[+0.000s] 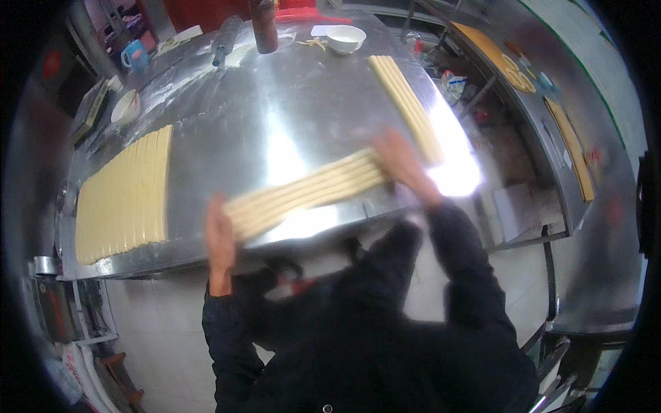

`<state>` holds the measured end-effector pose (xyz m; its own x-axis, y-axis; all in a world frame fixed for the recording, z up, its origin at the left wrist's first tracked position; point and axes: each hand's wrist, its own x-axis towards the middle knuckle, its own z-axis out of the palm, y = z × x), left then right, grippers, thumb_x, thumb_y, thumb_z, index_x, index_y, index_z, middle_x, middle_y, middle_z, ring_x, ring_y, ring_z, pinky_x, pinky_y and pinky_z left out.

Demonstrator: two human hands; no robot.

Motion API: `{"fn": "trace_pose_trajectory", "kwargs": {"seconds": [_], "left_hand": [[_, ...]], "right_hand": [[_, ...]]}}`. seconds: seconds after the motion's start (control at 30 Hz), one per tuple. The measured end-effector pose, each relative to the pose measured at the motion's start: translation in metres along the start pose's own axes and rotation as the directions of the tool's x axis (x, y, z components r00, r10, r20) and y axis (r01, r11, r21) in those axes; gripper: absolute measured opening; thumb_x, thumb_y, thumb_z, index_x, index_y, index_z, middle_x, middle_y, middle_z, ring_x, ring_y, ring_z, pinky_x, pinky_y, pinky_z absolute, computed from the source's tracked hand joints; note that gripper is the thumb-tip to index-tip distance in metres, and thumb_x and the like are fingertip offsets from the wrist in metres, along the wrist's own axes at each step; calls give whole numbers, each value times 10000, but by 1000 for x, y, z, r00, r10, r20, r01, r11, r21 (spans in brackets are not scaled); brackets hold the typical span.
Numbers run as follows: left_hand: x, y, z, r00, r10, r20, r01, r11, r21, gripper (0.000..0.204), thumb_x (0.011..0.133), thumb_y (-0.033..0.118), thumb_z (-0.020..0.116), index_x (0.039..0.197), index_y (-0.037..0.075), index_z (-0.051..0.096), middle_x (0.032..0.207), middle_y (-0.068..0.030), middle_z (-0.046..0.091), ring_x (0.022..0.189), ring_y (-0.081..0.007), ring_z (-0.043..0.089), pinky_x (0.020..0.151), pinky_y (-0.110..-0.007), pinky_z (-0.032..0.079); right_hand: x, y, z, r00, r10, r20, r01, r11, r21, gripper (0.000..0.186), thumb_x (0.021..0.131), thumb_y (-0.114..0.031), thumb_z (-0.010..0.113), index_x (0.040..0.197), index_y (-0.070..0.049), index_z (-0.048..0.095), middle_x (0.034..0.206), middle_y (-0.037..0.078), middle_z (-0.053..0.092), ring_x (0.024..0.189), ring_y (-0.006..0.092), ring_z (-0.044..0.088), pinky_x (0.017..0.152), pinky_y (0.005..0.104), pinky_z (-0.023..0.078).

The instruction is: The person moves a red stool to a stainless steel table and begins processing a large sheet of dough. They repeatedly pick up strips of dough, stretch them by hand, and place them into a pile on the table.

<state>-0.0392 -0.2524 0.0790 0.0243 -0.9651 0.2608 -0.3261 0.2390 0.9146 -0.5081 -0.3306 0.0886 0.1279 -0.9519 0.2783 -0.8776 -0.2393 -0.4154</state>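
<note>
A: See the long dough strips (306, 193)?

B: Yes. Lying side by side in a bunch on the shiny metal table (275, 103), near the front edge. Tilted a bit, higher on the right.

A: And the left hand (220, 237)?

B: Flat and open, fingers straight, pressed against the left end of the bunch. Not wrapped around anything.

A: The right hand (403, 165)?

B: Blurry. Spread out on the right end of the bunch, touching it. Looks open too, but hard to tell about a grip.

A: More dough anywhere?

B: Lots. A wide row of dough strips (124, 196) on the left side of the table, packed close together. Another small row of strips (406, 103) on the right side, running away toward the back, just beside the right hand.

A: And at the far end?

B: A white bowl (345, 38), a dark bottle (264, 27) and a rolling pin (226, 40), with flour around them. A second white bowl (126, 107) at the left edge. A blue mug (135, 55) past that. All well apart from the hands.
</note>
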Motion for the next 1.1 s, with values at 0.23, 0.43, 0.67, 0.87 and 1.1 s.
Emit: {"fn": "trace_pose_trajectory", "kwargs": {"seconds": [0.23, 0.43, 0.67, 0.87, 1.1], "left_hand": [[-2, -9, 5, 998, 40, -39, -39, 999, 21, 679, 1089, 465, 459, 1543, -40, 425, 1554, -202, 488, 1466, -311, 417, 1231, -425, 277], [1, -11, 1, 995, 103, -8, -102, 975, -196, 756, 1091, 564, 391, 1555, -32, 403, 1573, -162, 465, 1450, -285, 432, 1204, -398, 325], [1, -26, 2, 996, 68, -56, -81, 954, -289, 790, 1087, 608, 351, 1576, -13, 369, 1594, -178, 438, 1429, -303, 461, 1189, -428, 365], [-1, -27, -1, 997, 57, -53, -70, 957, -282, 737, 1102, 572, 332, 1584, 16, 372, 1605, -191, 425, 1440, -315, 452, 1198, -437, 362], [1, -11, 0, 996, 59, -69, -62, 997, -45, 690, 1113, 526, 318, 1574, 18, 392, 1586, -197, 458, 1430, -320, 478, 1208, -429, 367]], "right_hand": [[-28, 12, -13, 976, 216, -16, -210, 960, 185, 652, 1078, -358, 508, 1557, 60, 359, 1543, 284, 461, 1434, 372, 470, 1189, 424, 373], [-45, 55, -22, 891, 431, -146, -233, 707, 668, 714, 1120, -480, 370, 1566, 77, 336, 1550, 260, 461, 1456, 337, 449, 1217, 403, 334], [-56, 44, -19, 960, 265, -93, -152, 770, 620, 754, 1114, -523, 335, 1583, 68, 326, 1584, 236, 444, 1478, 331, 419, 1230, 399, 295], [-52, 33, -14, 971, 225, -86, -160, 870, 467, 697, 1098, -537, 363, 1485, 14, 545, 1666, 229, 323, 1535, 331, 327, 1265, 398, 207], [-50, 44, -13, 968, 243, -66, -192, 882, 431, 686, 1088, -570, 383, 1508, -54, 551, 1631, 199, 401, 1517, 321, 353, 1251, 399, 245]]}}
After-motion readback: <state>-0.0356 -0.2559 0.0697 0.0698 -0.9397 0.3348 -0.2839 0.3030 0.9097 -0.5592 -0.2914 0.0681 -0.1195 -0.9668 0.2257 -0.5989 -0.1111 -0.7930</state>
